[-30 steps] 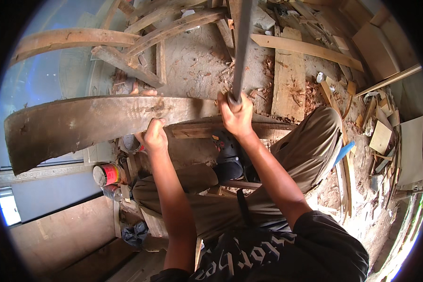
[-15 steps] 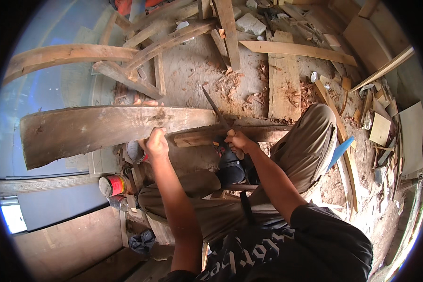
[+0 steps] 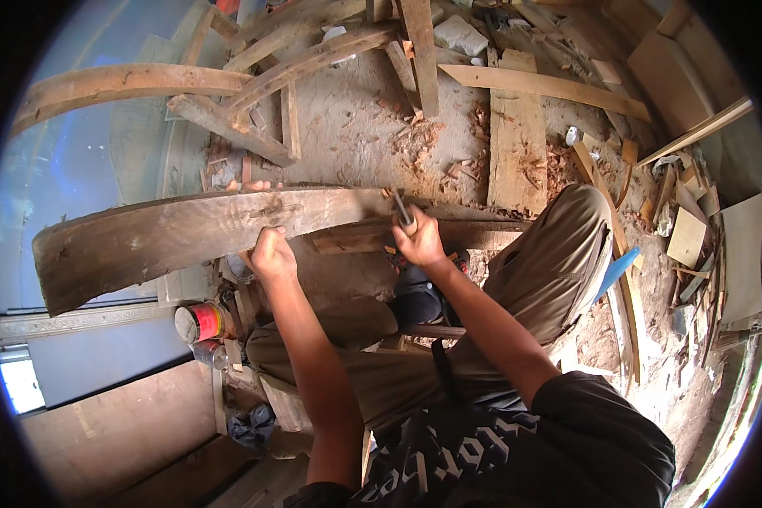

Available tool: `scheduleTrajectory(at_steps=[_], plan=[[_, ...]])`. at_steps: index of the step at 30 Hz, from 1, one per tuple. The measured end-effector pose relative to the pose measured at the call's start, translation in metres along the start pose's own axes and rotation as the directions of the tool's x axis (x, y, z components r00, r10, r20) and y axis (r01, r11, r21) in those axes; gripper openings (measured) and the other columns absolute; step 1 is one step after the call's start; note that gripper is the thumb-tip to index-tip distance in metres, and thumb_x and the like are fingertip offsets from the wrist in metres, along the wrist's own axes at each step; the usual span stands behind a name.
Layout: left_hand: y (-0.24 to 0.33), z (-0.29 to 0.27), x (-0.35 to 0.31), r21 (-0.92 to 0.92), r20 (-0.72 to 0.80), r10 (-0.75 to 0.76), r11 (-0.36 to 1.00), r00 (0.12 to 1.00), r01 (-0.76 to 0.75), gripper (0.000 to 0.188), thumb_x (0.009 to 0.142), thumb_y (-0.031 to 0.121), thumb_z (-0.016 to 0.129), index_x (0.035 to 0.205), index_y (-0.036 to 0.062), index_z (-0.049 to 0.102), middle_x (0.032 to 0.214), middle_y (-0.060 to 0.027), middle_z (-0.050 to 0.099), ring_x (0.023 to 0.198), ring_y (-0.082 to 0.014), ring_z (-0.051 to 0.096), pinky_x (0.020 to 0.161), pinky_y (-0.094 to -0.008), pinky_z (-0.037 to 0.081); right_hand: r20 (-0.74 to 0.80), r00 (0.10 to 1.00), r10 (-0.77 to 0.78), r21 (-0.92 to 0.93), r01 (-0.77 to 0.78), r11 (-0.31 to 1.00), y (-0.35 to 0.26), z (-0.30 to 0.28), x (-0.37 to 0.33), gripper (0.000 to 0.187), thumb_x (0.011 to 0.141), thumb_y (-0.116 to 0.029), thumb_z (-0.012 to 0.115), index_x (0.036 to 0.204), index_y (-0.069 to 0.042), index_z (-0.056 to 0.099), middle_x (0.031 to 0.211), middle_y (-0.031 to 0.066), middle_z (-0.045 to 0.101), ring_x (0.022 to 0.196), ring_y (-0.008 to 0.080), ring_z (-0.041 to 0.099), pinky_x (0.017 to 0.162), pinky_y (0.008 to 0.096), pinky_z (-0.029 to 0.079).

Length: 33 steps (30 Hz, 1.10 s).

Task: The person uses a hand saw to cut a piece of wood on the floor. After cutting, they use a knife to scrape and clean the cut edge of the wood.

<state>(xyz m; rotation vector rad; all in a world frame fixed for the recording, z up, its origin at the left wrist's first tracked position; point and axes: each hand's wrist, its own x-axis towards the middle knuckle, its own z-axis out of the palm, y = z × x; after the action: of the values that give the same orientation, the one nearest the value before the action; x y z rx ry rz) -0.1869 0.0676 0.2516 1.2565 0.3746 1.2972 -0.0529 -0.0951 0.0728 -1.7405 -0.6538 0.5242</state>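
My left hand [image 3: 274,254] is closed on the near edge of a long, weathered wooden board [image 3: 161,233], which stretches from the far left to the middle. What look like fingertips or toes [image 3: 258,185] show over the board's far edge; I cannot tell which. My right hand [image 3: 418,240] is wrapped round the pale wooden handle of a long-bladed knife [image 3: 404,216]. Its dark blade is smeared by motion and meets the board's right end, where a small chip shows. Under that end lies another timber [image 3: 347,240].
Timber frame pieces [image 3: 313,63] stand beyond the board. A plank [image 3: 516,135] lies on the ground among reddish wood chips. Tins [image 3: 201,323] stand at left by a bluish wall. Scrap wood [image 3: 690,233] and a blue blade-like piece [image 3: 620,269] lie at right.
The knife has swung from pointing up and away, apart from the board, to meeting its right end. My right hand has moved slightly left and up. The board's left end has dipped slightly.
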Motion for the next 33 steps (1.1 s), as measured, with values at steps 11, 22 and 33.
scheduleTrajectory(at_steps=[11,22,33], plan=[[0.004,-0.011,0.003,-0.031,-0.007,-0.012,0.999,1.0,0.012,0.095,0.055,-0.001,0.045,0.149,0.0004,0.034,0.124,-0.0188,0.058,0.124,-0.0357,0.054,0.111,-0.0569,0.042,0.605,0.541,0.584,0.273,-0.83,0.486,0.092,-0.001,0.0,0.033,0.088,-0.029,0.07,0.095,0.003,0.068,0.083,0.0257,0.071,0.082,0.0399,0.072,0.074,0.0466,0.055],[0.01,-0.026,-0.005,-0.006,-0.062,0.007,1.0,0.998,-0.008,0.095,0.054,0.001,0.046,0.149,0.0009,0.036,0.126,-0.0192,0.057,0.124,-0.0357,0.054,0.112,-0.0571,0.041,0.11,0.991,0.073,-0.153,-0.056,0.987,0.038,0.011,-0.032,0.035,0.088,-0.032,0.065,0.097,0.002,0.068,0.083,0.0272,0.069,0.08,0.046,0.068,0.076,0.0539,0.054],[0.01,-0.04,-0.004,-0.008,-0.108,-0.015,1.0,0.994,0.014,0.096,0.056,0.001,0.046,0.151,0.0023,0.033,0.13,-0.018,0.057,0.128,-0.0349,0.052,0.113,-0.0512,0.039,0.282,0.809,0.516,-0.057,-0.523,0.851,0.041,0.002,-0.024,0.033,0.087,-0.028,0.066,0.095,0.005,0.066,0.089,0.0284,0.069,0.09,0.0471,0.067,0.08,0.0497,0.053]])
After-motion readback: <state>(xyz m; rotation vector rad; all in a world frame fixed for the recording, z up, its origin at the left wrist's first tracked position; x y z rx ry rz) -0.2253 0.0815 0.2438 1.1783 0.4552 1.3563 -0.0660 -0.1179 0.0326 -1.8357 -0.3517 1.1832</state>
